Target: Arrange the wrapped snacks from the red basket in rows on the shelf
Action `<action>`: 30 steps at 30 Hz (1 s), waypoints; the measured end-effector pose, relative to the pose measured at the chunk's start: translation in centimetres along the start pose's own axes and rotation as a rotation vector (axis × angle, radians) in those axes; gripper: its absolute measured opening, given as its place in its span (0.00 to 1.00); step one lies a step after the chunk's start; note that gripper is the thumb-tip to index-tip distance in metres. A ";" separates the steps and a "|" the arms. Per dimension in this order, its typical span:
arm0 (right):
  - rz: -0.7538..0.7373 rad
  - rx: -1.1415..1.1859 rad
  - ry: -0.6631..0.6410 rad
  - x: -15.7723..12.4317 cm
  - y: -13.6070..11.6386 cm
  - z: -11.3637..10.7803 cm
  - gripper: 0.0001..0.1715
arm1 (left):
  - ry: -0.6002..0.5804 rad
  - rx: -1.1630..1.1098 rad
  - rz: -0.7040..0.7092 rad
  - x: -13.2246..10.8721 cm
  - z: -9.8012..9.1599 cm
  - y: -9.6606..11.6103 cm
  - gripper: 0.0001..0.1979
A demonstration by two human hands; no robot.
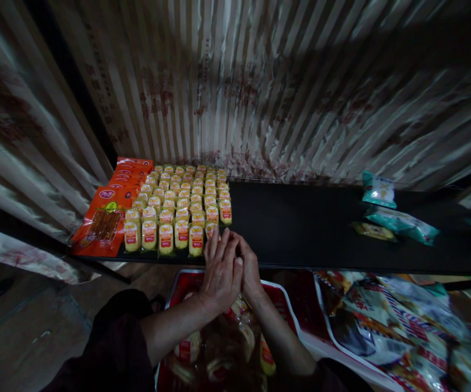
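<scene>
– See what first?
– See a pleated, printed curtain (235, 71), then a long black shelf (296, 228) in front.
– Below the shelf's front edge?
– Find a white-rimmed red crate (286, 299) under the arms, and snack bags (402, 310) in another crate toward the right corner.
– And on top?
– Find rows of yellow packets (183, 194) left of centre, spanning back edge to front edge. Beside them, at the left end, find orange bags (106, 218).
– Hands?
– See left hand (221, 267) and right hand (249, 267) touching each other at the front edge, left fingers straight, right fingers bent.
– Anything smaller?
– Spot loose packets (402, 224) near the right end, then one yellow packet (209, 228) under the left fingertips, at the front row's right end. Can't tell whether pinched.
</scene>
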State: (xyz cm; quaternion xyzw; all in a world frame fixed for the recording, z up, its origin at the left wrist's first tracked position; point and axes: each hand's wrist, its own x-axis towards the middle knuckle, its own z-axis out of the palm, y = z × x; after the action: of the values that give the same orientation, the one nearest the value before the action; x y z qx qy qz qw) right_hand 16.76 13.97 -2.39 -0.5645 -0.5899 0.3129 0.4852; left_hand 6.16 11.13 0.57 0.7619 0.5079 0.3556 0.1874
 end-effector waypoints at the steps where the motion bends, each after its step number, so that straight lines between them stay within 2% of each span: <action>1: 0.006 -0.008 -0.006 -0.1 0.0 0.0 0.22 | -0.005 0.000 -0.009 -0.4 -0.2 0.0 0.25; 7: 0.004 -0.005 -0.052 -0.1 0.0 0.4 0.23 | -0.052 -0.056 -0.075 -1.2 -0.3 -0.5 0.27; 16: -0.001 0.184 -0.011 -0.2 -0.2 1.3 0.20 | -0.025 -0.114 -0.010 -0.2 0.0 -0.8 0.28; 20: 0.015 0.128 0.049 0.2 0.1 1.7 0.22 | 0.018 -0.098 -0.027 0.7 0.4 -1.5 0.28; 24: -0.029 0.064 0.054 0.6 0.3 2.0 0.22 | 0.048 -0.095 -0.038 1.4 0.7 -2.0 0.28; 30: -0.019 0.018 0.072 1.1 0.5 2.3 0.25 | 0.049 -0.090 -0.018 1.7 0.5 -2.3 0.28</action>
State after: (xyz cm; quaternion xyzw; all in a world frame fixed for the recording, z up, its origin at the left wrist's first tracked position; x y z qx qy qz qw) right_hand 14.94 15.52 -3.39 -0.5653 -0.5745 0.2931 0.5142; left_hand 5.45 13.69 -0.72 0.7390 0.5029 0.3949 0.2121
